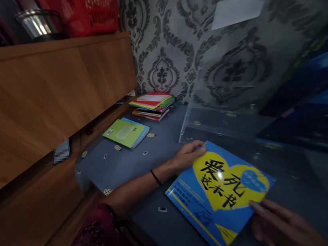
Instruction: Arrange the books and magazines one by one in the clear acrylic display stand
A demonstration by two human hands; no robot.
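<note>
A blue book (188, 192) with a big yellow heart and black Chinese characters on its cover is held tilted above the grey-blue table cover. My left hand (189, 152) grips its far left edge, with the fingers partly hidden behind it. At the near right edge, my right hand (281, 220) pinches the book, the thumb lying on the cover. A dark band circles my left wrist.
A green book (123, 132) lies on another by the table's left edge. Behind it stands a stack of books (153, 105) against the patterned wall. A clear plastic sheet or bag (212, 118) lies at centre right. Left is a wooden cabinet (57, 92) bearing a red basket (89, 12) and a metal pot (42, 24).
</note>
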